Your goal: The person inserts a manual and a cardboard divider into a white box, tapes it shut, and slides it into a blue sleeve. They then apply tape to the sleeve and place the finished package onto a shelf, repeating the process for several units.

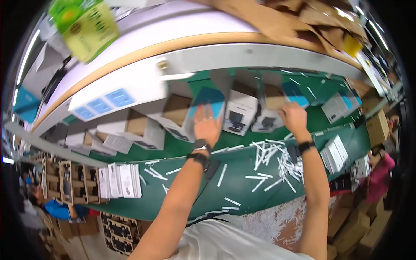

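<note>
Arms outstretched — left hand (206,125) flat and splayed, right hand (294,118) curled over a box (267,113).

Bare forearms, a band on each wrist, pale top.

The left hand (206,125) has a dark wristwatch with a round grey face at its 6 o'clock, on a black strap. The right hand (294,118) has a plain black band toward its 5 o'clock. Both forearms are sleeveless in view; a light grey-white shirt shows at the picture's 6 o'clock.
</note>
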Action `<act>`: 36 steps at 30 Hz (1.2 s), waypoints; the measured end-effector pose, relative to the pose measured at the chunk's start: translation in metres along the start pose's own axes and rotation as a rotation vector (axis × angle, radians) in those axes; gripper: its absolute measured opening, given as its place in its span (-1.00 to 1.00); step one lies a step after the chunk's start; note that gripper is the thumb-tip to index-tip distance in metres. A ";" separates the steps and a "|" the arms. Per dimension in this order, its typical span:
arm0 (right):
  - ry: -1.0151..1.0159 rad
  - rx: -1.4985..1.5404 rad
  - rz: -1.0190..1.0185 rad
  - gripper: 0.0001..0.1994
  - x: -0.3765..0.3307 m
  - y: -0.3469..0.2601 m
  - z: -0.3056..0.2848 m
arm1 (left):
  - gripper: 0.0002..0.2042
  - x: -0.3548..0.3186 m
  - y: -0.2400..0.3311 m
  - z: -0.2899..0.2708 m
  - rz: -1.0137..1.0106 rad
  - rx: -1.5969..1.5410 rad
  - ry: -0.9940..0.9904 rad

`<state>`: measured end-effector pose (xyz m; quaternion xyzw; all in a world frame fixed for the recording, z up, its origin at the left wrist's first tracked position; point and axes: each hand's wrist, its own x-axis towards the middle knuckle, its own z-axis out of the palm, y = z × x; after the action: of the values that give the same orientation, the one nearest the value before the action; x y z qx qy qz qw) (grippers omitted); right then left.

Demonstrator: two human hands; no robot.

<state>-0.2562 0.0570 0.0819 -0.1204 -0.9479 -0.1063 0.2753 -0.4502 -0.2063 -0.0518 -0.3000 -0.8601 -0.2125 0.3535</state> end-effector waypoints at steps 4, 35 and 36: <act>-0.102 0.226 -0.104 -0.85 -0.024 -0.084 -0.053 | -0.78 0.009 -0.024 0.005 0.078 -0.084 -0.128; -0.255 1.396 0.961 -0.69 -0.249 -0.235 -0.068 | -0.38 -0.171 -0.134 -0.292 -0.641 -0.699 0.641; -0.236 1.435 0.890 -0.60 -0.249 -0.243 -0.064 | -0.38 -0.179 -0.119 -0.291 -0.638 -0.693 0.641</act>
<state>-0.0901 -0.2328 -0.0341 -0.2885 -0.6726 0.6513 0.2003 -0.2881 -0.5267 -0.0097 -0.0445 -0.6380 -0.6588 0.3962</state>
